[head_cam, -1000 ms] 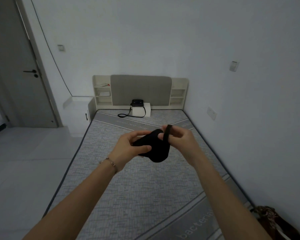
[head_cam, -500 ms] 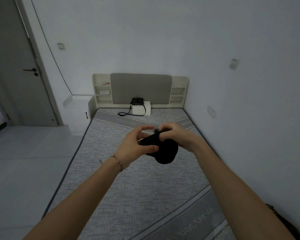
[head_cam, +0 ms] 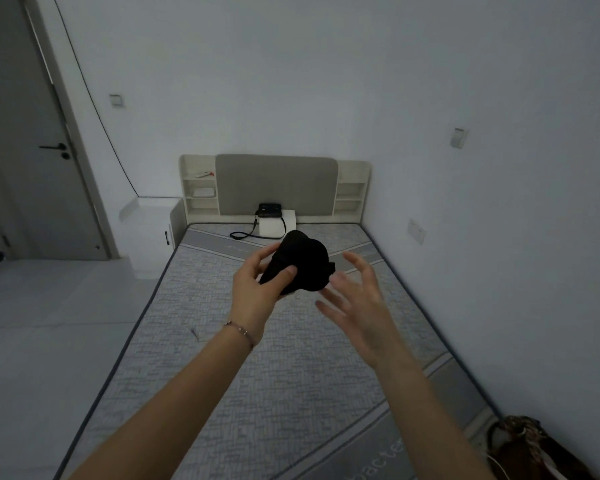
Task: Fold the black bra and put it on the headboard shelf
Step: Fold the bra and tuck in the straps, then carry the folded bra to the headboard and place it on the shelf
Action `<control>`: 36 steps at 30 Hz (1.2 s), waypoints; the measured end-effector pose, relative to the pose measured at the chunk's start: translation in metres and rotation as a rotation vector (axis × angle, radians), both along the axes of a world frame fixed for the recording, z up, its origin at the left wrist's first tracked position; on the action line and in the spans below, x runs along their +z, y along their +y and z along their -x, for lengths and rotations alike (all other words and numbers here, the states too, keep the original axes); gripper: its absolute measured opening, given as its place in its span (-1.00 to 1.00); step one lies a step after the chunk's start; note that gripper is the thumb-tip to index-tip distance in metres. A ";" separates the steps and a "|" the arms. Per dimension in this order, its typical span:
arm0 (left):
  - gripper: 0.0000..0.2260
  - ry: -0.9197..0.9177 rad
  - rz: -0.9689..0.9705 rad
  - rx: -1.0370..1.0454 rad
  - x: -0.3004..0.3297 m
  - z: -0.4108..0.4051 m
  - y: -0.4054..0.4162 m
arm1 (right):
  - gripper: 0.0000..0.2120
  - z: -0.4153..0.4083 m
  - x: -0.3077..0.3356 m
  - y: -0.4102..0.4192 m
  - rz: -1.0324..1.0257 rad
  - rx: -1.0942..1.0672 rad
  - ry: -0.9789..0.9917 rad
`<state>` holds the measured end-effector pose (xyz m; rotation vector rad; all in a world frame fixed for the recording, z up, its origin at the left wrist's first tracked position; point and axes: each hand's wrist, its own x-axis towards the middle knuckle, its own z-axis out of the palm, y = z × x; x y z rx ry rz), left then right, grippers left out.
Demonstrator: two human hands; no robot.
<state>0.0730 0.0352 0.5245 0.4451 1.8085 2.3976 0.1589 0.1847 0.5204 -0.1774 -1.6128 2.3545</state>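
Observation:
The black bra (head_cam: 303, 259) is folded into a compact bundle and held above the middle of the bare mattress (head_cam: 222, 358). My left hand (head_cam: 257, 289) grips it from below and the left, thumb across its front. Just to its right, my right hand (head_cam: 355, 303) is off the bra, fingers spread, holding nothing. The headboard (head_cam: 276, 183) stands at the far end of the bed, with white shelf cubbies on its left side (head_cam: 200, 192) and right side (head_cam: 350, 194).
A small black bag (head_cam: 269, 210) with a strap sits on a white box (head_cam: 278, 227) at the head of the mattress. A white nightstand (head_cam: 149, 233) and grey door (head_cam: 25, 140) are at left. A brown bag (head_cam: 534, 448) lies at bottom right by the wall.
My right hand has let go of the bra and pulled back to the right with its fingers spread. The left hand has lifted the folded bundle slightly toward the headboard.

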 end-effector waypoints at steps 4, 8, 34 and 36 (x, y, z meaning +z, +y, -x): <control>-0.63 0.045 0.014 0.020 -0.002 -0.008 0.009 | -0.63 -0.003 0.002 -0.010 -0.101 0.013 0.098; -0.58 0.073 0.028 0.013 -0.004 -0.017 0.004 | -0.64 -0.001 0.003 -0.015 -0.213 -0.137 0.115; -0.60 -0.056 0.019 0.483 -0.012 -0.146 -0.398 | -0.64 -0.022 -0.003 -0.375 -0.294 0.417 0.172; -0.60 -0.064 0.038 0.540 -0.011 -0.165 -0.453 | -0.64 -0.030 -0.006 -0.434 -0.284 0.468 0.179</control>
